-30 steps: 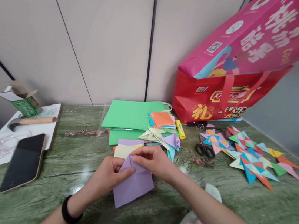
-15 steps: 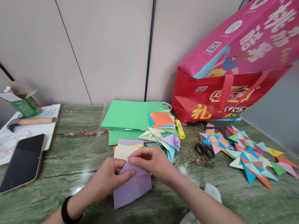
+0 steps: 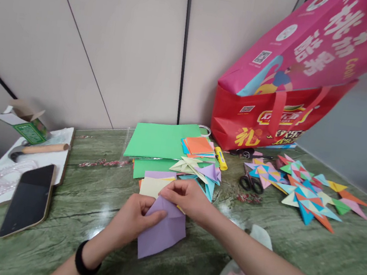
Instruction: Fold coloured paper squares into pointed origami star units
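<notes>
A purple sheet of paper, partly folded at its top, is held between both hands above the green marbled table. My left hand grips its left side, the thumb lying across the front. With thumb and fingers pinched, my right hand holds the folded upper corner. Just behind are cream paper and purple paper. Folded pale green pieces and a folded purple piece lie beyond my right hand.
Green paper bears orange squares. Nearby are a yellow glue stick, scissors, colourful folded stars and a red bag. A phone, sickle-like tool and open box are at the left.
The purple paper has tilted slightly, its lower corner shifting a little down and left. My right fingers have moved slightly at the fold. Both hands keep their hold.
</notes>
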The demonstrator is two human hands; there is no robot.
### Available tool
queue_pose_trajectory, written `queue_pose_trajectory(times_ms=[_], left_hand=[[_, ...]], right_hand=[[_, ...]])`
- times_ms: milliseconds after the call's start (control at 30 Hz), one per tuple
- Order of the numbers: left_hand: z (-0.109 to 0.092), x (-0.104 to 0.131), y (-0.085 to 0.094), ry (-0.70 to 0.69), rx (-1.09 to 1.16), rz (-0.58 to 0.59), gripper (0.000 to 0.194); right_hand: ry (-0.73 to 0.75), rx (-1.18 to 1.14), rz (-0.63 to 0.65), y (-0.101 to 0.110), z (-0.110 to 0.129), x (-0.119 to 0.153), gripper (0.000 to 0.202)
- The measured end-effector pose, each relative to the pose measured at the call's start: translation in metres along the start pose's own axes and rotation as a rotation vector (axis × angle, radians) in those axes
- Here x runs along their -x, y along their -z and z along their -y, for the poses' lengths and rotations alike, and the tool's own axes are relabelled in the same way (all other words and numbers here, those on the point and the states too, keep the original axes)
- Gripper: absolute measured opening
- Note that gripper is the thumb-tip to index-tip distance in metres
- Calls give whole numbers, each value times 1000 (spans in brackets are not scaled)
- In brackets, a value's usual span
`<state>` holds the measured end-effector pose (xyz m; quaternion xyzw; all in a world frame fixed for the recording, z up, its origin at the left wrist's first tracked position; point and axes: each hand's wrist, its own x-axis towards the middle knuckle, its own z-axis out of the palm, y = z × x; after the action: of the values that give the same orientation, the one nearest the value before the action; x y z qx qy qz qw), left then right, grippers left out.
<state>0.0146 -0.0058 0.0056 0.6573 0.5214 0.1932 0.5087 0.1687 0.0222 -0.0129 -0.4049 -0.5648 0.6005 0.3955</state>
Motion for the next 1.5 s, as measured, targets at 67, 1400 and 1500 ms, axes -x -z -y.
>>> queue_pose_trajectory(times_ms=[67,1400,1500], left_hand=[[0,0,0,8,34,-9,34],[7,-1,1,73,138,-55,47],[5,-1,1,73,136,-65,45]], right_hand=[[29,56,-15,0,0,-1,18],[0,62,5,2,-3,0,19],[13,76,4,1,-3,-1,19]])
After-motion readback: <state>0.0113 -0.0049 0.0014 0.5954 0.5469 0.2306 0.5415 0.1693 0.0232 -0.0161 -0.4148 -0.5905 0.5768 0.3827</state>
